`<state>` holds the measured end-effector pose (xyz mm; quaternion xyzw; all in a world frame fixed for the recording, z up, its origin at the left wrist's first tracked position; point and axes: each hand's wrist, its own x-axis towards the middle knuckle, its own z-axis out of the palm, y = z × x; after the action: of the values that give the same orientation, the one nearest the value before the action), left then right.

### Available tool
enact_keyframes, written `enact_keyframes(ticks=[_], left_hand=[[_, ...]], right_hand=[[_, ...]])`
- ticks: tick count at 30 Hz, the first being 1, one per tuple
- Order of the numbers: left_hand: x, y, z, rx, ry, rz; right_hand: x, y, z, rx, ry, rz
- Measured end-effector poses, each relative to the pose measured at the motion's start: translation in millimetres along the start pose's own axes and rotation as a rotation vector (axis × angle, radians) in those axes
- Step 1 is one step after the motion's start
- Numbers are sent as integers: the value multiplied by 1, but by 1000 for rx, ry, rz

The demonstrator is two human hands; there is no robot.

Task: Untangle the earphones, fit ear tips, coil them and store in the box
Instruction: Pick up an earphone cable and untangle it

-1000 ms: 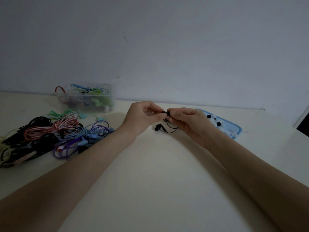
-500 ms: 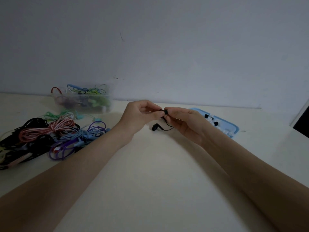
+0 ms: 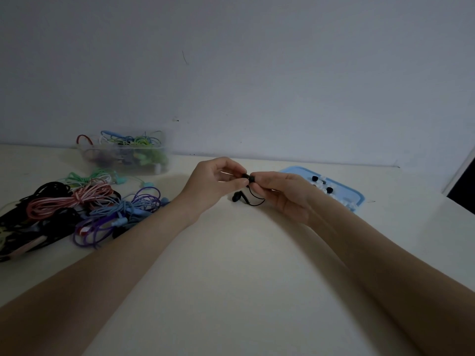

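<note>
My left hand (image 3: 218,183) and my right hand (image 3: 282,194) meet above the middle of the table. Between their fingertips they pinch a small black earbud (image 3: 248,177) of a black earphone. Its second earbud (image 3: 237,196) hangs just below, joined by a thin black cable loop (image 3: 257,203). Which hand holds the ear tip I cannot tell. A clear plastic box (image 3: 128,156) with several coiled earphones stands at the back left by the wall. A blue lid (image 3: 341,191) with black and white ear tips lies behind my right hand.
A tangled pile of earphones (image 3: 77,209), black, pink, purple, blue and green, covers the table's left side. The wall runs along the table's far edge. A dark opening (image 3: 465,181) shows at the far right.
Both hands stay together on the earbud and have barely shifted. The black earbud between the fingertips shows more clearly now.
</note>
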<state>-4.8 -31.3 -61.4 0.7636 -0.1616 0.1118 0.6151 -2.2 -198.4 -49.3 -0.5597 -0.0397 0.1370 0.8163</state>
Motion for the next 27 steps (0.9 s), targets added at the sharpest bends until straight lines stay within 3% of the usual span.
enact_keyframes(ticks=[10, 13, 17, 19, 21, 24, 27], left_hand=[[-2, 3, 3, 198, 0, 92], [-2, 3, 5, 278, 8, 115], [3, 3, -1, 159, 92, 32], [5, -2, -5, 170, 121, -32], [6, -8, -7, 209, 131, -75], [6, -14, -8, 233, 122, -126], [6, -12, -8, 233, 118, -134]], right_hand=[[-2, -5, 4, -120, 15, -14], [-5, -7, 10, -382, 61, -129], [2, -9, 10, -624, 275, -323], [6, -9, 2, -913, 340, -370], [8, -6, -4, -1210, 273, -333], [10, 1, -3, -1464, 123, -302], [11, 4, 0, -1534, 119, -328]])
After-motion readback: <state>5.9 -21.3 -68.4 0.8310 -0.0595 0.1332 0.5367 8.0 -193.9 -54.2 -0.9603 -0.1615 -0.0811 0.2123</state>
